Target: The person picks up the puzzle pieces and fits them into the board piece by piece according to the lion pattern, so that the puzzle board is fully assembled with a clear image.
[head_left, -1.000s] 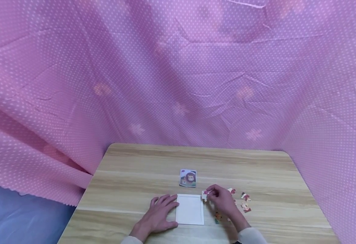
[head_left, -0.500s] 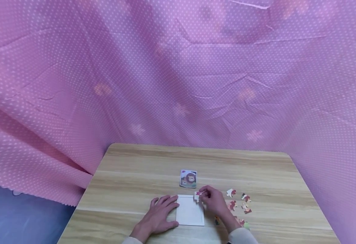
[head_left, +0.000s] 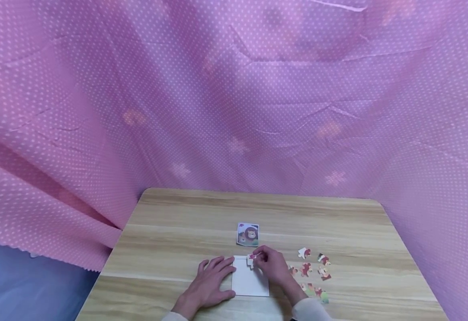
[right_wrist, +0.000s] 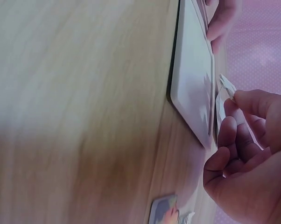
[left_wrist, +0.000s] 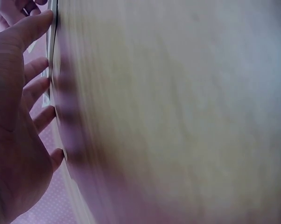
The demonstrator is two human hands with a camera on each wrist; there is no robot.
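My right hand (head_left: 271, 266) pinches a puzzle piece (head_left: 251, 260), white with a pink patch, between thumb and fingertip. In the head view the piece overlaps the upper part of a white square puzzle tray (head_left: 245, 283); the right wrist view shows the pinched puzzle piece (right_wrist: 228, 87) edge-on beside the tray (right_wrist: 193, 70). My left hand (head_left: 210, 283) lies palm down with fingers spread, fingertips and thumb at the tray's left edge. The left wrist view shows the fingers of the left hand (left_wrist: 19, 107) straight against the table.
A picture card with a lion (head_left: 248, 235) lies beyond the tray. Several loose puzzle pieces (head_left: 306, 269) are spread on the wooden table (head_left: 170, 236) to the right, partly under my right forearm. A pink dotted curtain (head_left: 234, 111) stands behind the table and at its sides.
My right hand has carried the puzzle piece leftward from beside the tray to over its upper part. More loose pieces on the right are uncovered. The left hand stays in place.
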